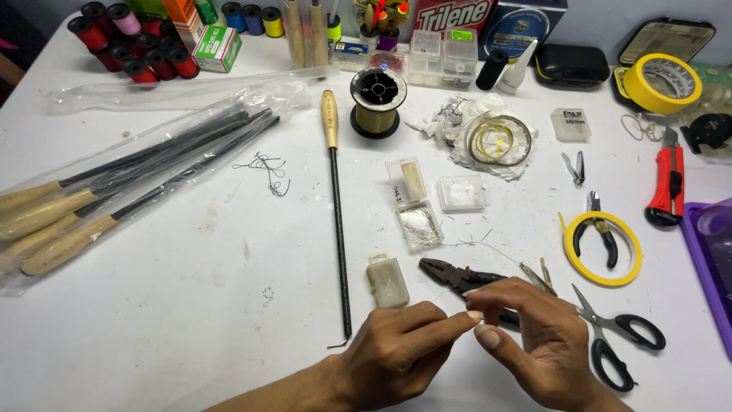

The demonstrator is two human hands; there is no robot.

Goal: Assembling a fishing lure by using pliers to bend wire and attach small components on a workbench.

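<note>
Pliers beside small clear box of hooks

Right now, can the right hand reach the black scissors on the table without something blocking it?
Probably yes. The right hand hovers just left of the black scissors, with only bare table between them. Its fingers seem to pinch something fine with the left hand.

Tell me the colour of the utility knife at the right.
Red with black parts, the utility knife; head view.

Hands pinched together over pliers
</note>
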